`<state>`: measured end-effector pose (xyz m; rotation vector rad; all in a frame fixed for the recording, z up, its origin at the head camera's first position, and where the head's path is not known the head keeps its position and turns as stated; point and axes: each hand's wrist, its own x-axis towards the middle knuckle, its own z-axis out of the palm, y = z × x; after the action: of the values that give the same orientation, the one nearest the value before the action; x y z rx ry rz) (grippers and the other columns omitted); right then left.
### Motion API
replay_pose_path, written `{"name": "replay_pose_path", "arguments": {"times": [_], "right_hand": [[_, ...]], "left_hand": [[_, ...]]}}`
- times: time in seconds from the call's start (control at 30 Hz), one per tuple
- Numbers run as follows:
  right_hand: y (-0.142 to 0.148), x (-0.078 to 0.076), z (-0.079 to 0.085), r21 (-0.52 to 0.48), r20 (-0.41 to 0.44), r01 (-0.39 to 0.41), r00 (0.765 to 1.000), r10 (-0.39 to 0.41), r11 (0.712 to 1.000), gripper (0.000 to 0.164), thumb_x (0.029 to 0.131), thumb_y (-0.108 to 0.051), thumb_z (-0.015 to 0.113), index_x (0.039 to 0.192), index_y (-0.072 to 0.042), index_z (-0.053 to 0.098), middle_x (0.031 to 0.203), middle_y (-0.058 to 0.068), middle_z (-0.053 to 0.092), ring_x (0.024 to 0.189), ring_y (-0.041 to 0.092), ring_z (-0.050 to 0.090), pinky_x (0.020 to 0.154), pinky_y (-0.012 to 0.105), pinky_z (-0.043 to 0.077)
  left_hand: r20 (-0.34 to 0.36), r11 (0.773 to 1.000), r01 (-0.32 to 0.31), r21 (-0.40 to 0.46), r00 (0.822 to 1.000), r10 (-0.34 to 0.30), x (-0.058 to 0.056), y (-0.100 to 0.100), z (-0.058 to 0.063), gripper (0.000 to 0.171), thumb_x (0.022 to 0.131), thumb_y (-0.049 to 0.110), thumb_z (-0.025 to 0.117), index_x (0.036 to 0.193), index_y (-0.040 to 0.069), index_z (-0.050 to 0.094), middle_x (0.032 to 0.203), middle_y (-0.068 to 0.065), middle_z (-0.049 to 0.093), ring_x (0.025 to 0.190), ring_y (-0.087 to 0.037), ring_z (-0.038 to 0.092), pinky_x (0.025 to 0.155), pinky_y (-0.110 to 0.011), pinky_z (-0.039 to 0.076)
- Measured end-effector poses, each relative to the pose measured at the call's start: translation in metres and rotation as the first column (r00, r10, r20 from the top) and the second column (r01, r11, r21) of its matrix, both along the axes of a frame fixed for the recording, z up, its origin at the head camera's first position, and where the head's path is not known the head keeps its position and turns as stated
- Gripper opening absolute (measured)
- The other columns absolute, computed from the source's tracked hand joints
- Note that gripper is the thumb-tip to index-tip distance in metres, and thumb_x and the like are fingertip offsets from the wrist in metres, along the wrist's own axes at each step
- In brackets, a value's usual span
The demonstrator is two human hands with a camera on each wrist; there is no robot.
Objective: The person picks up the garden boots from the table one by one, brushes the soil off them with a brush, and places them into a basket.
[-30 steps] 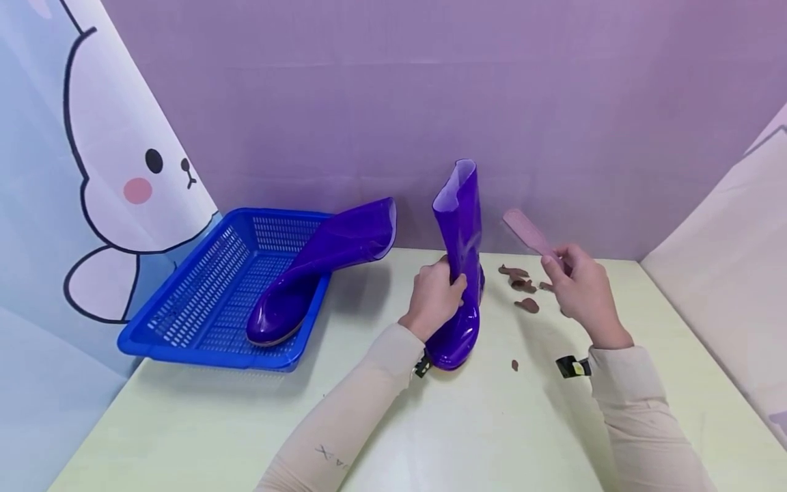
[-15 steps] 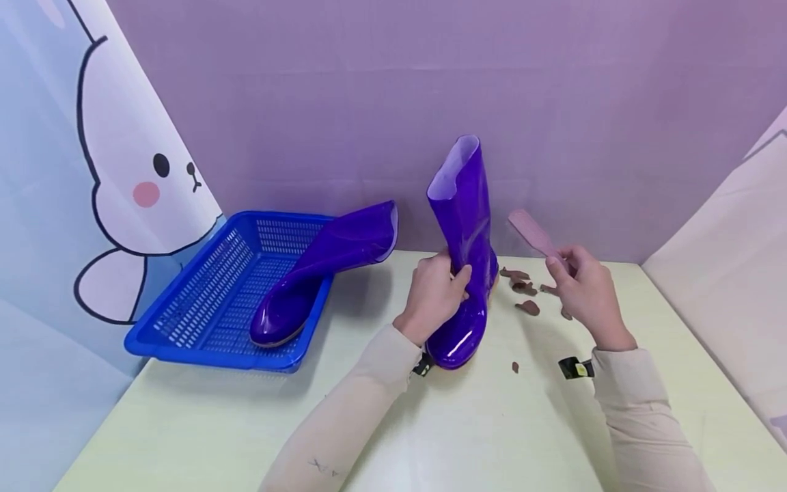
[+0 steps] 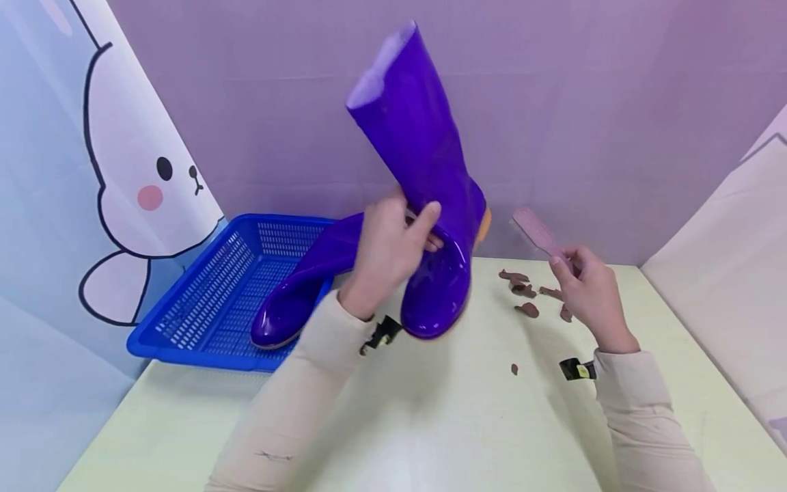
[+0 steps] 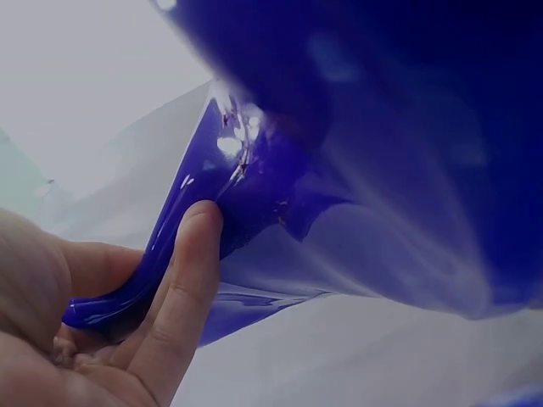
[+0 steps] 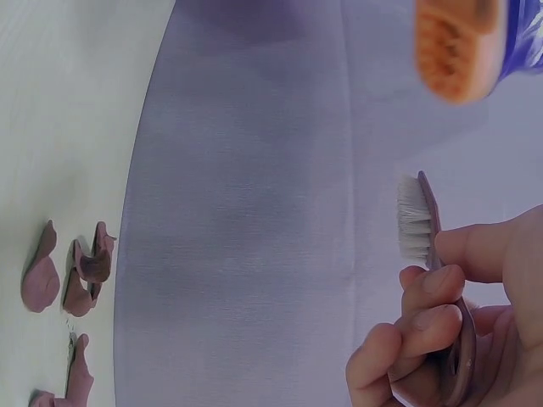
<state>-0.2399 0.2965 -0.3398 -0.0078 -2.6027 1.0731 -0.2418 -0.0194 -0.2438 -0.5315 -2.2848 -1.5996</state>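
Note:
A shiny purple rain boot [image 3: 424,143] hangs tilted above the table, its opening toward the upper left. My left hand [image 3: 390,246] grips it by a fold at the front of the ankle; thumb and fingers pinch that fold in the left wrist view. Its orange sole [image 5: 450,51] shows at the top of the right wrist view. My right hand [image 3: 587,294] holds a pink brush [image 3: 535,231] by the handle, white bristles [image 5: 413,222] facing the boot's side. A second purple boot [image 3: 289,304] lies across the basket's right rim, its shaft partly hidden behind my left hand.
The blue plastic basket [image 3: 178,352] stands on the left of the pale table [image 3: 467,430]. Several brown clay-like lumps [image 3: 527,309] lie at the right near the back wall [image 3: 584,137]. One small crumb [image 3: 514,369] sits closer to the front.
My left hand has lifted the boot off the table and carried it up and left, tilting its shaft further left. The right hand with the brush has barely moved.

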Motion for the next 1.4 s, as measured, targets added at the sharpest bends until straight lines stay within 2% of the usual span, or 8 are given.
{"name": "replay_pose_path", "arguments": {"times": [0.2, 0.43, 0.57, 0.7, 0.83, 0.93, 1.07, 1.4], "right_hand": [[0.002, 0.000, -0.001, -0.008, 0.004, -0.004, 1.000, 0.004, 1.000, 0.044, 0.107, -0.041, 0.048, 0.123, -0.001, 0.057, 0.082, 0.009, 0.053, 0.039, 0.016, 0.057, 0.041, 0.035, 0.050], [0.001, -0.001, -0.001, -0.020, 0.023, -0.007, 1.000, 0.007, 1.000, 0.044, 0.107, -0.042, 0.048, 0.124, -0.002, 0.056, 0.080, 0.006, 0.053, 0.039, 0.018, 0.058, 0.044, 0.034, 0.051], [0.000, -0.001, 0.000, -0.028, 0.034, -0.009, 0.999, 0.010, 1.000, 0.044, 0.107, -0.042, 0.048, 0.125, -0.003, 0.056, 0.080, 0.006, 0.053, 0.039, 0.018, 0.059, 0.046, 0.034, 0.051], [0.000, -0.001, 0.000, -0.038, 0.043, -0.012, 0.999, 0.013, 0.999, 0.044, 0.107, -0.042, 0.048, 0.126, -0.003, 0.056, 0.081, 0.008, 0.053, 0.039, 0.018, 0.058, 0.043, 0.035, 0.050], [0.000, 0.000, -0.001, -0.037, 0.041, -0.015, 0.999, 0.017, 0.999, 0.044, 0.107, -0.042, 0.048, 0.125, -0.003, 0.056, 0.081, 0.007, 0.053, 0.039, 0.018, 0.057, 0.043, 0.035, 0.050], [0.001, 0.000, -0.001, -0.016, 0.032, -0.017, 0.999, 0.017, 1.000, 0.044, 0.108, -0.041, 0.048, 0.124, -0.002, 0.056, 0.082, 0.007, 0.054, 0.039, 0.017, 0.055, 0.042, 0.034, 0.049], [0.001, 0.001, -0.002, 0.007, 0.028, -0.018, 0.999, 0.018, 1.000, 0.045, 0.108, -0.041, 0.047, 0.125, 0.000, 0.056, 0.085, 0.009, 0.055, 0.040, 0.015, 0.054, 0.041, 0.032, 0.047], [0.003, 0.001, -0.003, -0.033, 0.065, -0.014, 0.998, 0.016, 0.999, 0.043, 0.108, -0.042, 0.048, 0.124, -0.003, 0.055, 0.081, 0.010, 0.052, 0.039, 0.017, 0.055, 0.042, 0.034, 0.048]], "left_hand": [[-0.040, 0.997, -0.050, 0.061, 0.998, 0.052, -0.005, -0.041, 0.027, 0.024, 0.104, 0.015, 0.060, 0.119, -0.003, 0.057, 0.089, -0.021, 0.074, 0.064, -0.022, 0.073, 0.064, -0.036, 0.063], [-0.018, 0.986, -0.123, 0.110, 0.992, 0.125, -0.024, -0.096, 0.027, 0.025, 0.103, 0.013, 0.060, 0.119, -0.006, 0.056, 0.096, -0.024, 0.070, 0.055, -0.005, 0.068, 0.059, -0.024, 0.061], [0.023, 0.982, -0.179, 0.059, 0.984, 0.178, -0.035, -0.132, 0.015, 0.029, 0.104, 0.016, 0.058, 0.123, -0.006, 0.052, 0.099, -0.020, 0.067, 0.055, -0.001, 0.067, 0.059, -0.023, 0.061], [0.037, 0.967, -0.250, -0.059, 0.967, 0.252, -0.043, -0.167, 0.000, 0.034, 0.105, 0.020, 0.058, 0.126, -0.006, 0.052, 0.104, -0.026, 0.068, 0.054, 0.000, 0.067, 0.059, -0.021, 0.060], [0.037, 0.919, -0.326, -0.221, 0.939, 0.342, -0.050, -0.199, -0.016, 0.043, 0.105, 0.027, 0.056, 0.132, -0.007, 0.051, 0.109, -0.031, 0.069, 0.054, 0.000, 0.067, 0.056, -0.015, 0.056], [0.045, 0.879, -0.357, -0.315, 0.920, 0.390, -0.056, -0.219, -0.027, 0.049, 0.106, 0.030, 0.054, 0.137, -0.007, 0.050, 0.111, -0.032, 0.069, 0.058, -0.009, 0.071, 0.054, -0.012, 0.053], [0.057, 0.840, -0.378, -0.390, 0.901, 0.431, -0.064, -0.238, -0.046, 0.049, 0.107, 0.028, 0.053, 0.138, -0.009, 0.050, 0.110, -0.033, 0.069, 0.063, -0.022, 0.074, 0.052, -0.013, 0.053], [0.044, 0.785, -0.405, -0.469, 0.877, 0.479, -0.078, -0.264, -0.093, 0.037, 0.105, 0.018, 0.054, 0.124, -0.014, 0.058, 0.093, -0.032, 0.071, 0.052, -0.012, 0.066, 0.048, -0.016, 0.050]]}}
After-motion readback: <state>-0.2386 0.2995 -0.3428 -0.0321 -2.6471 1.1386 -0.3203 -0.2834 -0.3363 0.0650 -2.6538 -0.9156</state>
